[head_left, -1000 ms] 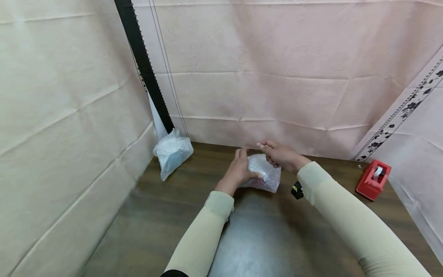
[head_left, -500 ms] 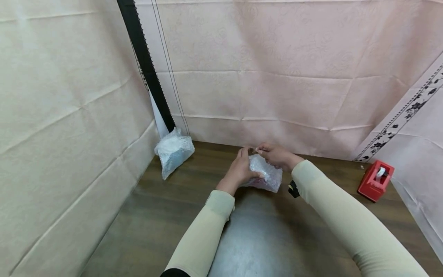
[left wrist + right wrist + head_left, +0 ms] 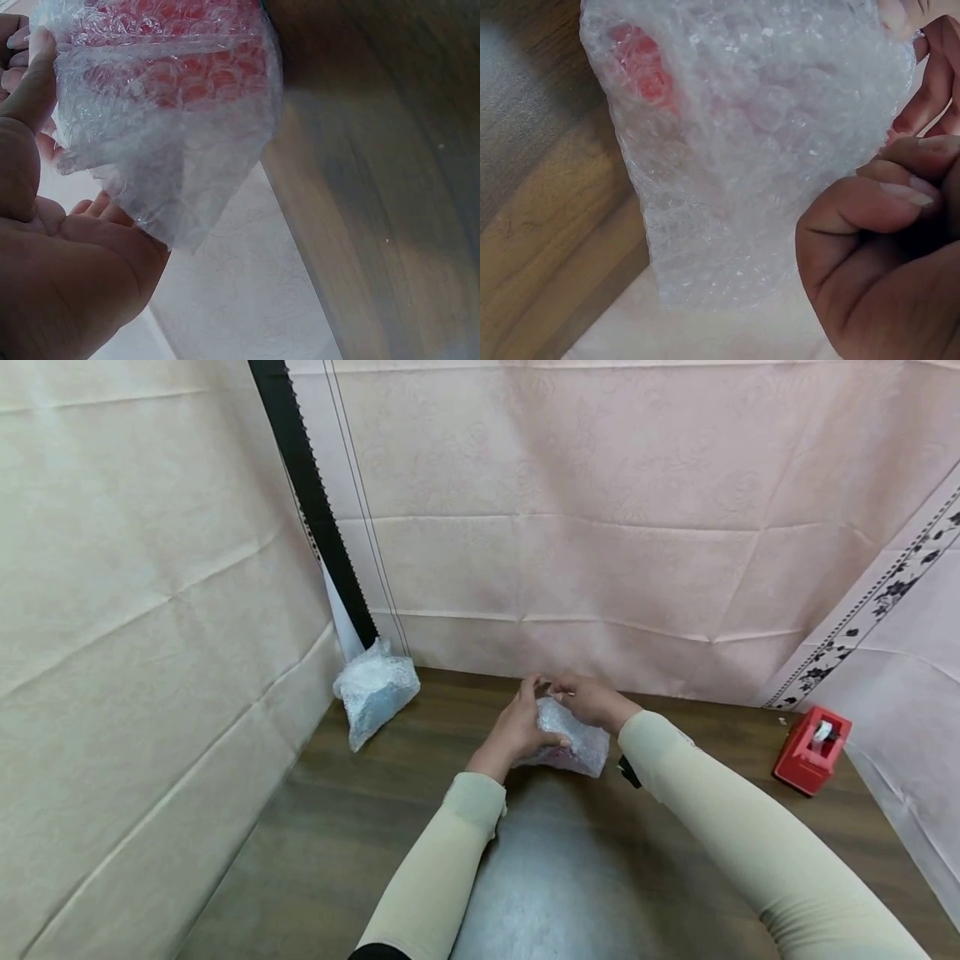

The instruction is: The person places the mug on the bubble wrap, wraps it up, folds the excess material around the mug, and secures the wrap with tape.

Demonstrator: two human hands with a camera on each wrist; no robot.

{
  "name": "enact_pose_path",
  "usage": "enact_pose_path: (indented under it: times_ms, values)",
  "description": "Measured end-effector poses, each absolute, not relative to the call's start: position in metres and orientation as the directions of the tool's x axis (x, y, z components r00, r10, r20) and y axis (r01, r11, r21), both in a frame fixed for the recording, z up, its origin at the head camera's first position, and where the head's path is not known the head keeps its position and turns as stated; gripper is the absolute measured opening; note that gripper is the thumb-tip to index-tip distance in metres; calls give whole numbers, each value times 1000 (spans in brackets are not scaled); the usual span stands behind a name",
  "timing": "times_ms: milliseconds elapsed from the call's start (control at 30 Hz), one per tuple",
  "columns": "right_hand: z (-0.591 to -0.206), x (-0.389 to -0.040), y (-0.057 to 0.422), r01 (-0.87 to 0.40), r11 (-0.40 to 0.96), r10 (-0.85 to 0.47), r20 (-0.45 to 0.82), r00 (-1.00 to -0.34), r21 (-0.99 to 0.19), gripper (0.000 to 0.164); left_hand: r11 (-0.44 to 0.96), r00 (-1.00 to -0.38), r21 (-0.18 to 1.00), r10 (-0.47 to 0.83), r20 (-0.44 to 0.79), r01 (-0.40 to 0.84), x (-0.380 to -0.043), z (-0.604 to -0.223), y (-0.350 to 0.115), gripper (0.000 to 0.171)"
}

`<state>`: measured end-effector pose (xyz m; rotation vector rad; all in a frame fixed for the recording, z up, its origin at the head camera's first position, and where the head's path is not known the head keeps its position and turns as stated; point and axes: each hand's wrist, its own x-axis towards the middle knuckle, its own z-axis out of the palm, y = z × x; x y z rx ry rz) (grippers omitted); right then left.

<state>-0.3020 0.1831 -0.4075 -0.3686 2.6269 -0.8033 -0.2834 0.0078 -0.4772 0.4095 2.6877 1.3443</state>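
Note:
A bubble-wrapped package (image 3: pixel 581 739) stands near the back of the table, something red showing through its clear wrap (image 3: pixel 172 82) in the left wrist view. My left hand (image 3: pixel 517 727) grips its left side, thumb on the near face and fingers behind. At the package's upper left, my right hand (image 3: pixel 596 703) has its fingertips close to the left ones. It pinches a small strip of clear tape, mostly hidden by the fingers. In the right wrist view the right thumb (image 3: pixel 862 206) is bent against the curled fingers, right beside the bubble wrap (image 3: pixel 742 150).
A red tape dispenser (image 3: pixel 812 750) with a roll in it stands at the right of the table (image 3: pixel 420 843). Another bubble-wrapped package (image 3: pixel 377 689), bluish inside, leans in the back left corner. Cloth-covered walls (image 3: pixel 600 568) border the table at the back and sides.
My right hand has moved left and slightly down, bringing the clear tape from above the package to its upper left, by the left fingertips. The left hand keeps its grip.

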Motion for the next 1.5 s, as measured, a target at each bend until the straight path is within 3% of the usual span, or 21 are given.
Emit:
enact_pose_path:
  times_ms: [333, 533, 800, 1100, 1500]
  values:
    - [-407, -304, 181, -162, 854, -345, -304, -888, -495, 41, 534, -954, 826, 298, 18, 182, -284, -481, 6, 115]
    - [-404, -303, 182, -140, 841, -342, -313, -886, -523, 39, 536, -957, 830, 289, -7, 155, -285, -478, 4, 115]
    - [-402, -307, 184, 25, 798, -292, -423, -858, -603, 45, 579, -958, 803, 285, -37, 141, -284, -472, 5, 112]
    - [-388, -309, 186, 43, 825, -271, -460, -846, -564, 46, 611, -953, 781, 293, -71, 129, -284, -467, 11, 115]
    - [-387, -304, 188, 237, 658, -269, -517, -813, -715, 35, 668, -958, 740, 256, -130, 78, -282, -462, 15, 98]
